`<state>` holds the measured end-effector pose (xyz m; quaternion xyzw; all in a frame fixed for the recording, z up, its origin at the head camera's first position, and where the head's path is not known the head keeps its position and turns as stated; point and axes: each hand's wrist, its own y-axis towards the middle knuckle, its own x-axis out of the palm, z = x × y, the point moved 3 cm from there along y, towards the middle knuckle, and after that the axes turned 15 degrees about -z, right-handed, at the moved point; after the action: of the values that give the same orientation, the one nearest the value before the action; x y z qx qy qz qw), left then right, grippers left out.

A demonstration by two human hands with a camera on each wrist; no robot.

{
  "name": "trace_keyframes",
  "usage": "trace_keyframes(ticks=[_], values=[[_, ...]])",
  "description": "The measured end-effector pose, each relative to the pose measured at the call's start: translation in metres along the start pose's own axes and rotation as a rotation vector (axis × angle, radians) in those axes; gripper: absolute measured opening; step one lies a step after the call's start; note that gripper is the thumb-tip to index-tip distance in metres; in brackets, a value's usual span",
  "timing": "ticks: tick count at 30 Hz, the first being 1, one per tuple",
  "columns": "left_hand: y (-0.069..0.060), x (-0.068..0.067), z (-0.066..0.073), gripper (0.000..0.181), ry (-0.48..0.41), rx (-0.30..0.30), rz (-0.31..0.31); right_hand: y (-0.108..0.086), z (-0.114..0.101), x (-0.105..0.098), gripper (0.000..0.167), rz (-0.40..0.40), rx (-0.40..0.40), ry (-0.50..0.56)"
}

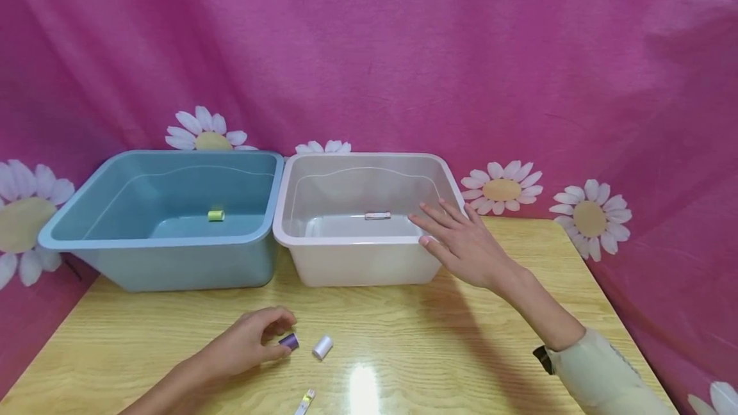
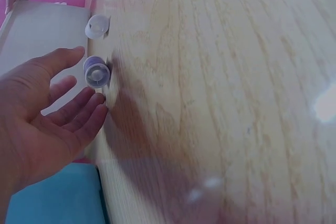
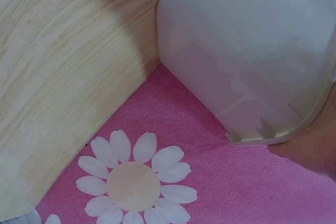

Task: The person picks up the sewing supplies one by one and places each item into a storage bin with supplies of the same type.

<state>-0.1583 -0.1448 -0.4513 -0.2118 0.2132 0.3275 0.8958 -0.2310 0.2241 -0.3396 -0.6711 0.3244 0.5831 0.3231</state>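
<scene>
My left hand [image 1: 250,341] is beside a purple thread spool [image 1: 289,341] on the table, its thumb and fingers spread around the near end. In the left wrist view, a gap shows between the thumb and fingertips, with the purple spool [image 2: 96,72] just beyond them. A pale lilac thread spool [image 1: 323,347] lies to its right. Over the right rim of the white basin [image 1: 357,264], my right hand [image 1: 464,242] is spread with straight fingers and holds nothing. Inside that basin lies a small slim item [image 1: 377,216], its kind unclear.
A blue-grey basin [image 1: 190,268] stands left of the white one, with a yellow thread spool [image 1: 216,216] in it. Near the front edge of view lies a slim whitish item [image 1: 305,402]. A pink flowered cloth [image 1: 403,50] hangs behind the wooden table [image 1: 380,325].
</scene>
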Motion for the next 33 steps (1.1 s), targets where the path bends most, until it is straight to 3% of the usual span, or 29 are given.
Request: trace_keyframes(ticks=[33], values=[[0.0021,0.0021,-0.0055,0.019,0.059,-0.010,-0.019,-0.0005,-0.0015,-0.0013,0.052,0.003,-0.001,-0.014]])
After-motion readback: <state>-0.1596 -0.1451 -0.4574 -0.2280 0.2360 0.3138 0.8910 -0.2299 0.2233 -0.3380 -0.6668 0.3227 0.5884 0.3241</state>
